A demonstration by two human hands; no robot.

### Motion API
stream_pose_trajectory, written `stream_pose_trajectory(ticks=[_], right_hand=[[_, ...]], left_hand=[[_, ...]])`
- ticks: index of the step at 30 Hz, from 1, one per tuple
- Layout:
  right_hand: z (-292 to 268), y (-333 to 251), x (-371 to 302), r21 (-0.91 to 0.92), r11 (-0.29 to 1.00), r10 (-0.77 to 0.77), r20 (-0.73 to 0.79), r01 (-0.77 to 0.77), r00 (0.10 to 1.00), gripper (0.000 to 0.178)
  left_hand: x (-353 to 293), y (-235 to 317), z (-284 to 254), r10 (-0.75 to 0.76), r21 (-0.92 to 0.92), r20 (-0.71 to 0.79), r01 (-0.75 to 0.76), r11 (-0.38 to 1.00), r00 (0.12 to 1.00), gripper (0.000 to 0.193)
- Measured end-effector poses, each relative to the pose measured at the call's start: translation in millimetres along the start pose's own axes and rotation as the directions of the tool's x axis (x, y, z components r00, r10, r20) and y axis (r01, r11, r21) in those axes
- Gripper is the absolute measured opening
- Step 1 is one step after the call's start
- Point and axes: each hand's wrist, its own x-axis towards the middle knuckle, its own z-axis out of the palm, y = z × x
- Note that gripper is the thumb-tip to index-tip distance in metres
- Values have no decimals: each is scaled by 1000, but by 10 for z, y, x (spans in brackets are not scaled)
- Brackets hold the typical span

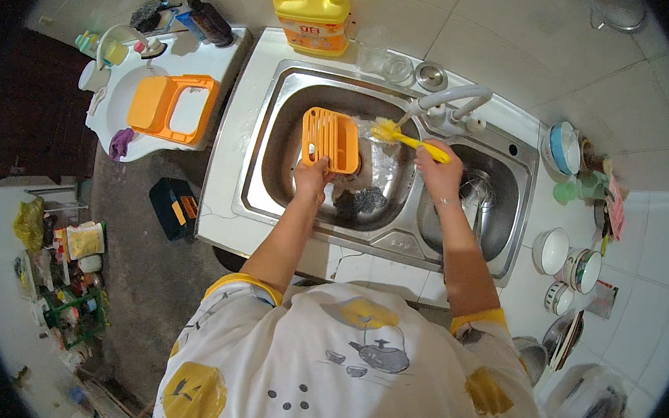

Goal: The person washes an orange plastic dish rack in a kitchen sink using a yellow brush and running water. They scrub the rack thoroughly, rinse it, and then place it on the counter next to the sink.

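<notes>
My left hand (313, 179) is closed on the lower edge of an orange slotted plastic tray (344, 142), held over the left bowl of the steel sink (260, 194). Slots run along its left part; the right part is a solid shallow recess. In my right hand (440, 170) is the handle of a yellow dish brush (408, 141). Its bristle head points left under the faucet (451, 98), a little apart from the tray. Water seems to run near the bristles. A dark scouring pad (359, 202) lies at the bottom of the left bowl.
A yellow pump jug (311, 20) and clear glasses stand behind the sink. Orange plastic parts (175, 107) lie on the white washbasin (107, 129) at left. Bowls (551, 250) line the right counter. A dark box (173, 209) is on the floor.
</notes>
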Motion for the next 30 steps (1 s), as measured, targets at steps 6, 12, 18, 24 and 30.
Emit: stream_pose_trajectory(ticks=[6, 12, 18, 24, 30], right_hand=[[50, 126, -20, -98, 990, -101, -3, 100, 995, 25], [-65, 194, -22, -157, 987, -22, -18, 19, 1000, 21], [-307, 197, -133, 445, 857, 298, -19, -259, 954, 23], [-456, 460, -231, 638, 704, 374, 38, -310, 927, 29], [-503, 429, -185, 725, 572, 395, 167, -384, 903, 38]], left_hand=[[112, 24, -26, -25, -77, 103, 33, 997, 994, 22], [487, -71, 6, -185, -187, 181, 219, 958, 966, 27], [842, -141, -286, -197, -317, -15, 182, 931, 980, 16], [765, -250, -414, -198, -256, -181, 148, 955, 963, 12], [728, -243, -224, 99, -171, -502, -211, 962, 859, 37]])
